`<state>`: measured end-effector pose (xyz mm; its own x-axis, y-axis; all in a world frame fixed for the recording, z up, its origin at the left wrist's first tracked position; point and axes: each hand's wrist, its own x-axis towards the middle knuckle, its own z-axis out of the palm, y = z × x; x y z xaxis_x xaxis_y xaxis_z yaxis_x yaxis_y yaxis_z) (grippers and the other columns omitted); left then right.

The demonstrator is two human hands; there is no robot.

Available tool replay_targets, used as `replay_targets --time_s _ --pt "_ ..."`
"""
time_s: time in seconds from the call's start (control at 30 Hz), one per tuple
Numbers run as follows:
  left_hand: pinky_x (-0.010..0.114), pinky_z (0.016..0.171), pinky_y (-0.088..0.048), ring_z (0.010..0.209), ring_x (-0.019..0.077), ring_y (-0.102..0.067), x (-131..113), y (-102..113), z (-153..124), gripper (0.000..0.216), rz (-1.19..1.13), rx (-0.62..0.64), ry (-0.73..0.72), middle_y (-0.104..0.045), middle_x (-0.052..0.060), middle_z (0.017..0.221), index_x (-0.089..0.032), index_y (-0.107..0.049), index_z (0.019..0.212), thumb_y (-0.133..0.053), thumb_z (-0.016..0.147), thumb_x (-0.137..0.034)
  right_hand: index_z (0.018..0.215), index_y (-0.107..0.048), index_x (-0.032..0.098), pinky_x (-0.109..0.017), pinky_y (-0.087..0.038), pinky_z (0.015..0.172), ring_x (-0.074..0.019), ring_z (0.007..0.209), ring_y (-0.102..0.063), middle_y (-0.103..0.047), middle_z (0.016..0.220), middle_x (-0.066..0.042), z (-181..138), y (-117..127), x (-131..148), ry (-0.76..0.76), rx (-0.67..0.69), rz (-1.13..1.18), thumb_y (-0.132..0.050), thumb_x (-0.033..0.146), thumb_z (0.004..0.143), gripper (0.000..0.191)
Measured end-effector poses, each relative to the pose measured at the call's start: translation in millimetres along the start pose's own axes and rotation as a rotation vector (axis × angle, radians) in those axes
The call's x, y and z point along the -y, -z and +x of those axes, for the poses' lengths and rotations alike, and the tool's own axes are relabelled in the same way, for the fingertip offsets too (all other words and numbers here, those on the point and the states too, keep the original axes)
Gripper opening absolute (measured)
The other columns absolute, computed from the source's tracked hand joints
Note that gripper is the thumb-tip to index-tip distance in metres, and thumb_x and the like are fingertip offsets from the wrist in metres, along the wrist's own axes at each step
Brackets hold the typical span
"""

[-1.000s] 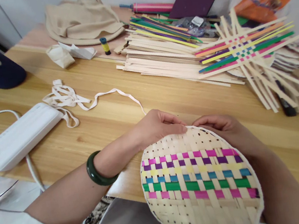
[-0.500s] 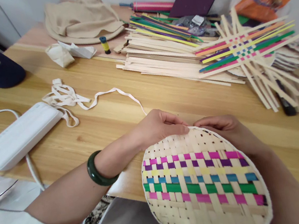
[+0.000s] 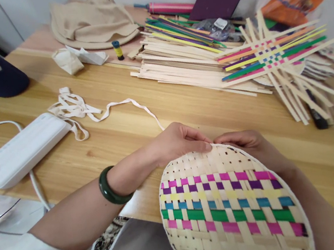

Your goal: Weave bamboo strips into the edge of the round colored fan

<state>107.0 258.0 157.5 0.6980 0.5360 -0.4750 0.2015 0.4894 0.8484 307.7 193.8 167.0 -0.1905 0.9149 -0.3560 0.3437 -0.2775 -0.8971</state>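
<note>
A round woven bamboo mat point(image 3: 231, 208) with pink, purple, yellow, blue and green bands is held tilted over my lap at the near table edge. My left hand point(image 3: 178, 142), a dark green bangle point(image 3: 110, 187) on its wrist, pinches the mat's top rim with closed fingers. My right hand point(image 3: 248, 144) grips the same rim just to the right, its fingers curled behind the mat and partly hidden. A white edging strip runs along the rim between the two hands.
On the wooden table point(image 3: 122, 123) lie a white power strip point(image 3: 19, 150), a loose white ribbon point(image 3: 88, 110), a stack of plain and coloured bamboo strips point(image 3: 181, 55), a half-woven star of strips point(image 3: 273, 57), a beige cloth hat point(image 3: 93, 20), a small thread spool point(image 3: 117, 50) and a black pen point(image 3: 315, 112).
The mat has turned slightly clockwise and slid toward the lower right. Both hands stay pinched on its top rim, the fingertips a little closer together.
</note>
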Motion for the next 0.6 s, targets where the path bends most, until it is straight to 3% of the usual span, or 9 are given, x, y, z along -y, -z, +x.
replay_targets --time_s 0.33,0.47,0.6 --pt "0.018 0.052 -0.043 0.056 0.0083 -0.057 -1.3 3.1 0.3 0.013 -0.008 -0.033 -0.002 -0.068 0.000 0.068 -0.016 -0.073 0.079 -0.072 0.071 -0.026 0.085 -0.067 0.025 -0.024 -0.048 0.062 -0.0150 0.074 -0.060 -0.067 0.084 -0.001 1.7 -1.0 1.9 -0.036 -0.012 0.094 -0.071 0.032 0.073 0.015" --pt "0.018 0.051 -0.042 0.055 0.0073 -0.055 -2.6 2.0 -0.3 0.011 -0.031 -0.051 0.011 -0.067 -0.001 0.066 -0.016 -0.073 0.077 -0.072 0.071 -0.025 0.076 -0.065 0.022 -0.021 -0.044 0.057 -0.0125 0.068 -0.057 -0.063 0.077 0.000 1.3 -0.1 3.2 -0.098 -0.086 0.110 -0.072 0.034 0.071 0.014" --pt "0.019 0.053 -0.043 0.055 0.0076 -0.056 -2.7 0.3 -0.4 0.012 -0.031 -0.050 0.037 -0.067 0.000 0.067 -0.016 -0.073 0.078 -0.073 0.070 -0.026 0.076 -0.066 0.023 -0.022 -0.045 0.060 -0.0120 0.069 -0.057 -0.063 0.077 0.000 1.4 -5.1 4.1 -0.079 -0.069 0.136 -0.071 0.035 0.073 0.013"
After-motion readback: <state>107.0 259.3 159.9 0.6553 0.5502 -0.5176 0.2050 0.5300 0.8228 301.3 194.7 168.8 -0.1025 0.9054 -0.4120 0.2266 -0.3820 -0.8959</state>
